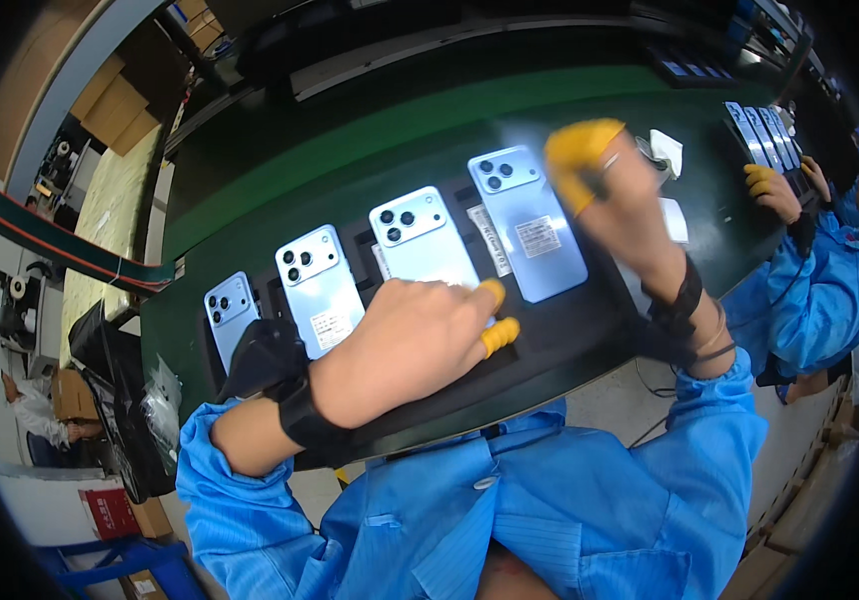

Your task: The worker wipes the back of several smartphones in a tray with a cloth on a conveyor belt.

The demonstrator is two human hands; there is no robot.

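Note:
Several light blue smartphones lie in a slanting row in a black tray (540, 325), camera ends away from me. My left hand (400, 345), with yellow finger covers, reaches across the lower part of the third phone from the left (430, 250). Its covered fingertips are apart at that phone's lower right corner. Smeared by motion, my right hand (615, 185) is raised beside the upper end of the rightmost phone (535, 240); yellow covers hide its fingertips. Whether it holds anything is unclear. To the left are the second phone (318, 275) and the leftmost phone (232, 310), partly hidden by a black thing at my wrist.
The tray rests on a dark green workbench (240, 230). White pieces (666, 150) lie to the right. Beyond them a co-worker's hand (775, 192) is at another row of phones (762, 135). At left are a black bag (110, 390) and clear plastic (162, 400).

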